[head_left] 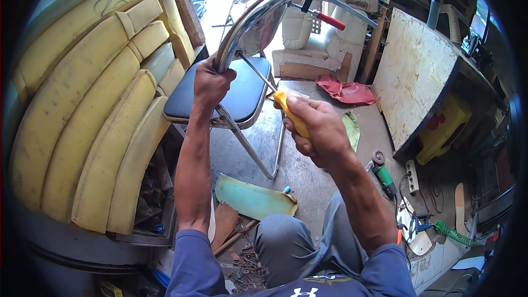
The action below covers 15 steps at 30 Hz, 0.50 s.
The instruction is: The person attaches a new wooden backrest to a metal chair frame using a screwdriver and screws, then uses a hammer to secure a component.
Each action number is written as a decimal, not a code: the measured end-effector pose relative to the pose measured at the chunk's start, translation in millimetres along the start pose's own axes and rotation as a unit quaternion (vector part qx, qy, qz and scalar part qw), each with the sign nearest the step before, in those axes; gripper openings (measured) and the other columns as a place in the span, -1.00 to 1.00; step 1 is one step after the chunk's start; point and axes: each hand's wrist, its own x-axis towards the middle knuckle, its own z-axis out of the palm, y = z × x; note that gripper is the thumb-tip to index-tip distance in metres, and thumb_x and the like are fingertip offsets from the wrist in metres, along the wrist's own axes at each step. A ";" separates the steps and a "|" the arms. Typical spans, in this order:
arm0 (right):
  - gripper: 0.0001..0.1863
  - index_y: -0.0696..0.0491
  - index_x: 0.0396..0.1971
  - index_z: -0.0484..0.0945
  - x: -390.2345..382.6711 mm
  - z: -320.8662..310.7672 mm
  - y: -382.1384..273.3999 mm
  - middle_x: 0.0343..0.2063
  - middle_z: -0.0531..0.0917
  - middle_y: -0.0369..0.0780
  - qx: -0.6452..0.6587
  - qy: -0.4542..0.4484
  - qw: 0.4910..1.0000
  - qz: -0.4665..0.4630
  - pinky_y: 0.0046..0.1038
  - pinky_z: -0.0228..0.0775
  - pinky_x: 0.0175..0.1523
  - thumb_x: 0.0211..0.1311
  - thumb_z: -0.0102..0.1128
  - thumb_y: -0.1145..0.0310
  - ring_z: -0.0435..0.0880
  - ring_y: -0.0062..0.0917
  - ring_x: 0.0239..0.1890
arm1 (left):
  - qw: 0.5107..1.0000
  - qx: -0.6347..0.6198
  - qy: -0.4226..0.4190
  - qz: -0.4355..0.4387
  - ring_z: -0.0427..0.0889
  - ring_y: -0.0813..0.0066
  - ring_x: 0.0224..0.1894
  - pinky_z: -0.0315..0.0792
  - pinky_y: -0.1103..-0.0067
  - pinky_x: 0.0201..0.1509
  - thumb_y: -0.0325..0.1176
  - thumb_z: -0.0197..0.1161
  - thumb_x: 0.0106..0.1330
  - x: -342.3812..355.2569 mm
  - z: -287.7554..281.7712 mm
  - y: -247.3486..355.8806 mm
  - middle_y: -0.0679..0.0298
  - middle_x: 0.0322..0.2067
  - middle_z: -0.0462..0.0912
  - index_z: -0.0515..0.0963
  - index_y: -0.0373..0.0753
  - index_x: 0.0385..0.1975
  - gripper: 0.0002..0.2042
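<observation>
Under the person's bent arms, the left hand (212, 85) is closed firmly around the lower edge of a rounded, mirror-bright chair-back panel with a thick silver metal rim (258, 28), its fingers curled over the edge. The right hand (322, 132) is wrapped tightly around the handle of a yellow-handled screwdriver with a slim metal shaft (283, 99), the thumb lying along the handle; the shaft slants up and to the left, and its tip appears to meet the panel's inner face near the lower rim. The panel stands tilted above a dark blue padded seat with rounded corners (220, 91), which is carried on silver tubular metal legs (250, 148). At the panel's upper end sits a metal bar clamp with black arms and a red handle (331, 21), well apart from both hands. Yellow curved foam pads (82, 115) are stacked at the left, and a cream upholstered armchair (316, 44) stands behind the seat. On the floor lie a crumpled red cloth (349, 91), a curved pale green sheet (256, 197) before the person's knees, and a green angle grinder (383, 180) to the right.
</observation>
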 end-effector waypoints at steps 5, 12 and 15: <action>-0.65 0.22 0.04 0.49 -5.9 5.7 5.1 -0.38 0.65 0.02 -0.372 0.095 0.893 -0.236 -0.18 0.57 -0.37 0.43 0.17 0.28 0.73 -0.11 -0.46 | 1.000 0.000 -0.001 -0.009 0.38 0.81 -0.70 0.24 0.67 -0.67 -0.63 0.27 0.13 -1.4 0.5 1.3 0.53 -0.68 0.44 0.67 -0.34 -0.05 -0.66; -0.63 0.26 0.05 0.52 -3.7 -0.1 4.5 -0.47 0.63 -0.05 0.168 -0.028 0.980 0.100 -0.37 0.47 -0.58 0.49 0.12 0.25 0.70 -0.25 -0.59 | 1.000 -0.001 -0.004 -0.015 0.39 0.79 -0.71 0.25 0.68 -0.67 -0.63 0.28 0.15 -2.5 -0.6 1.7 0.51 -0.67 0.46 0.67 -0.34 -0.03 -0.66; -0.68 0.23 -0.03 0.56 -0.2 1.0 7.6 -0.46 0.64 -0.09 -0.159 0.082 0.972 -0.151 -0.41 0.47 -0.60 0.49 0.11 0.26 0.69 -0.36 -0.62 | 1.000 -0.017 0.002 0.002 0.38 0.80 -0.71 0.24 0.67 -0.68 -0.62 0.28 0.15 -1.9 0.3 0.0 0.52 -0.67 0.46 0.67 -0.34 -0.07 -0.68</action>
